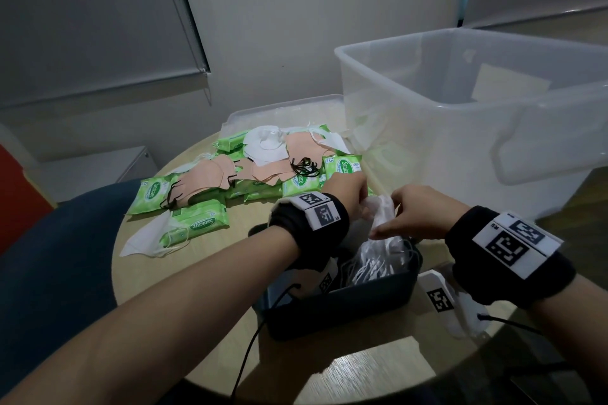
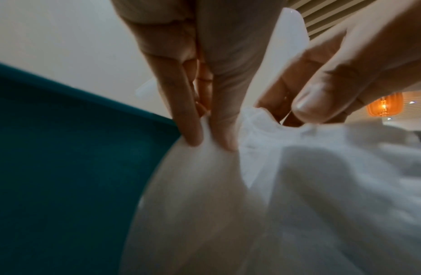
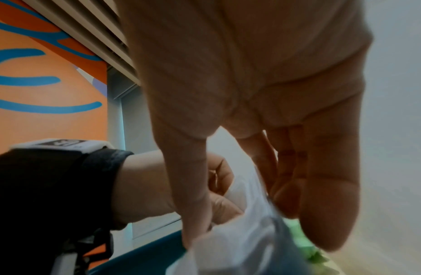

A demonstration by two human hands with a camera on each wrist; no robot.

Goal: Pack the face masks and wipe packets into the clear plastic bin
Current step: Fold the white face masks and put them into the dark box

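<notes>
A bunch of white face masks (image 1: 378, 260) fills a small dark bin (image 1: 345, 302) at the table's front. Above it, my left hand (image 1: 362, 204) and right hand (image 1: 386, 220) both pinch the top of a thin white mask bundle (image 1: 383, 212). In the left wrist view my left hand (image 2: 212, 143) nips the white material (image 2: 299, 186). My right hand (image 3: 240, 223) holds the bundle (image 3: 247, 241) between thumb and fingers. Green wipe packets (image 1: 197, 223) and peach masks (image 1: 210, 174) lie piled at centre left. The clear plastic bin (image 1: 460, 128) stands at back right.
The pile rests partly on a clear lid (image 1: 263, 112) behind it. A dark blue chair (image 1: 65, 256) stands at the table's left edge. A white marker tag (image 1: 441, 296) lies right of the dark bin. Thin black cables (image 1: 250, 348) run from my wrists.
</notes>
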